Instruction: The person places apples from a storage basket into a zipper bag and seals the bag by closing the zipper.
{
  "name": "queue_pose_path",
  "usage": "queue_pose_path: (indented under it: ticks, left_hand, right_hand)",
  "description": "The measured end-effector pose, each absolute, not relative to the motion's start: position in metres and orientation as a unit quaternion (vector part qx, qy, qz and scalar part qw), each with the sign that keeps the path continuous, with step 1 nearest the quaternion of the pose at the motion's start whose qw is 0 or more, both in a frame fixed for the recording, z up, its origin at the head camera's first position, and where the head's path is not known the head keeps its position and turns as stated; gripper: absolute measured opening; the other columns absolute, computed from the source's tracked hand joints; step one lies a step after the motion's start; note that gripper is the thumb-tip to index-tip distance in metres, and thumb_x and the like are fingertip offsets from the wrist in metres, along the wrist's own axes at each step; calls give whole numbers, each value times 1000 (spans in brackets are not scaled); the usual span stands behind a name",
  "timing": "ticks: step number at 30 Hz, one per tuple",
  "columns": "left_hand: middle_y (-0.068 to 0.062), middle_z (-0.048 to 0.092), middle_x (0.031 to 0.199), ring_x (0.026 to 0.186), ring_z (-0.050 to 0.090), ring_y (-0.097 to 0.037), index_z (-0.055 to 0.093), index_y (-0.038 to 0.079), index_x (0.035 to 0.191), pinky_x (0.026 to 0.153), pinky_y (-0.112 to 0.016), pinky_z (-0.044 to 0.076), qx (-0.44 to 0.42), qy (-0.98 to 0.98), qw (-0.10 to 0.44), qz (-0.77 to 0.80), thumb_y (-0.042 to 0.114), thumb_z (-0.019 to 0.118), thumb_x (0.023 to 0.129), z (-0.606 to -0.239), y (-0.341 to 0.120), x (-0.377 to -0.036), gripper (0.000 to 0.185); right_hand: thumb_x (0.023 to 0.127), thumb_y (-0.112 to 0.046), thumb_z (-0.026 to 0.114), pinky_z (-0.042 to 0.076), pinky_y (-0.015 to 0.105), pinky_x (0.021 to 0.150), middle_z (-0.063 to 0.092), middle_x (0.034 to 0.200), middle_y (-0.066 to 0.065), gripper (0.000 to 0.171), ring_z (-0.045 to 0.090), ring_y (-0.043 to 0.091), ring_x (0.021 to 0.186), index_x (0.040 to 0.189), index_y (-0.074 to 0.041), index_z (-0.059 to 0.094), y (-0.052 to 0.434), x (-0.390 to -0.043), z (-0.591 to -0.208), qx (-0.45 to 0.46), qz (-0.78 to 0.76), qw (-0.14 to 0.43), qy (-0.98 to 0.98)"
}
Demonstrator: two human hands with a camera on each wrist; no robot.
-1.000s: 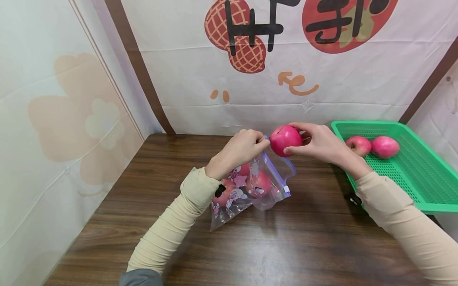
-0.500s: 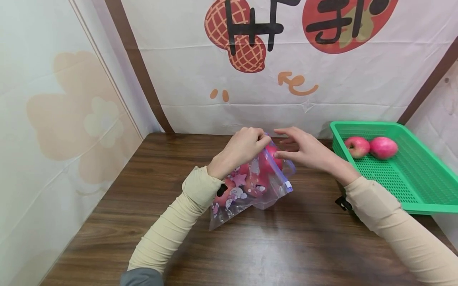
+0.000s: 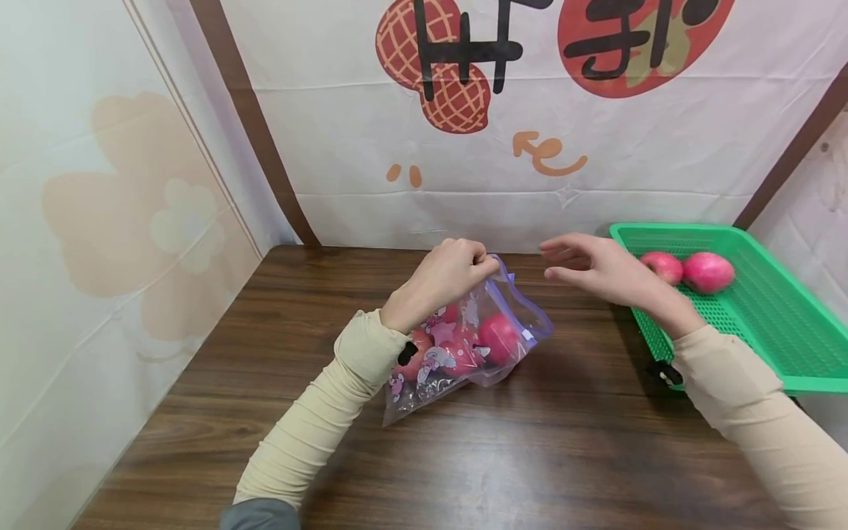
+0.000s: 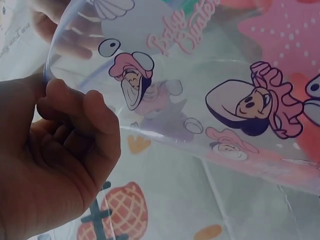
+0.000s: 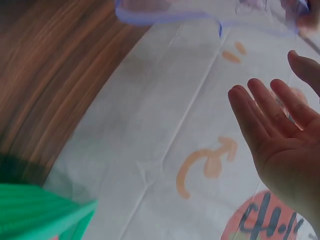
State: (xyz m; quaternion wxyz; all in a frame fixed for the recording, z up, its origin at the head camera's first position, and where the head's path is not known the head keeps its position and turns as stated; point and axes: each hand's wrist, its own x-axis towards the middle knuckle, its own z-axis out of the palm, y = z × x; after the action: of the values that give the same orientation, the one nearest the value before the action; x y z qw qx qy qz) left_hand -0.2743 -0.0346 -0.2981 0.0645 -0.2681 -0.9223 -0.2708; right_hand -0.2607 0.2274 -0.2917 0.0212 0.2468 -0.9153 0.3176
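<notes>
My left hand [image 3: 453,265] pinches the top edge of a clear zip bag [image 3: 473,302] with a purple slider strip and printed cartoon figures. Several red apples lie inside the bag, among them one apple [image 3: 498,338] close to its mouth. In the left wrist view, the curled fingers of the left hand [image 4: 65,145] hold the bag's rim. To the right of the bag mouth, apart from it, my right hand [image 3: 599,271] hangs in the air with nothing in it. Its fingers look relaxed and spread from the thumb in the right wrist view.
A green plastic basket [image 3: 762,353] stands at the right of the wooden table [image 3: 530,456]. Two apples [image 3: 707,272] sit in its back left corner. A printed cloth [image 3: 344,132] hangs behind the table, and another covers the left side.
The right hand has let go of an apple, which dropped into the bag. That hand has then drawn back to the right, empty. The left hand keeps its grip on the bag.
</notes>
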Motion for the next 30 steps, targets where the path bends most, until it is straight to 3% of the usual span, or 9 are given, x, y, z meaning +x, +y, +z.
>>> queue_pose_path:
  ticks: [9,14,17,21,23,28,30]
  left_hand:
    - [5,37,57,53,32,-8,40,16,62,53,-24,29,-281,-916,65,-278,23,51,91,-301,-34,-275,32]
    - [5,37,57,53,32,-8,40,16,62,53,-24,29,-281,-917,62,-276,24,51,92,-302,-34,-275,33]
    - [5,36,57,53,32,-7,39,16,62,53,-24,29,-279,-919,61,-273,24,51,92,-302,-34,-275,33]
    - [6,36,57,54,32,-7,39,16,61,53,-24,29,-278,-920,64,-270,24,51,91,-302,-34,-275,33]
    - [6,35,57,53,32,-7,39,16,61,53,-24,29,-277,-920,64,-270,24,51,91,-302,-35,-275,33]
    - [5,36,57,53,33,-8,40,16,61,53,-24,29,-276,-920,63,-270,26,51,92,-303,-36,-276,34]
    - [5,37,57,53,33,-8,41,16,62,53,-24,30,-278,-920,62,-269,26,51,93,-303,-37,-276,34]
  right_hand:
    - [96,-38,62,47,54,99,61,135,17,51,58,33,122,138,-11,55,271,-262,-275,168,295,29,-940]
    - [96,-44,59,49,26,85,60,136,15,53,60,33,120,139,-14,54,292,-266,-276,139,284,25,-948]
    - [96,-46,59,47,21,72,60,135,16,54,63,30,109,140,-15,53,300,-269,-277,129,282,15,-951]
    - [94,-51,59,50,31,59,58,135,16,59,63,21,82,141,-17,50,307,-271,-278,104,300,-14,-948]
    - [93,-54,59,50,30,61,57,135,15,61,63,17,81,142,-18,50,310,-272,-278,93,303,-16,-948]
    - [95,-51,58,42,33,89,56,139,14,59,55,21,116,142,-16,51,319,-279,-279,92,303,-3,-949]
    - [95,-50,58,40,37,92,56,140,14,58,51,24,122,141,-16,51,323,-282,-280,90,299,-2,-950]
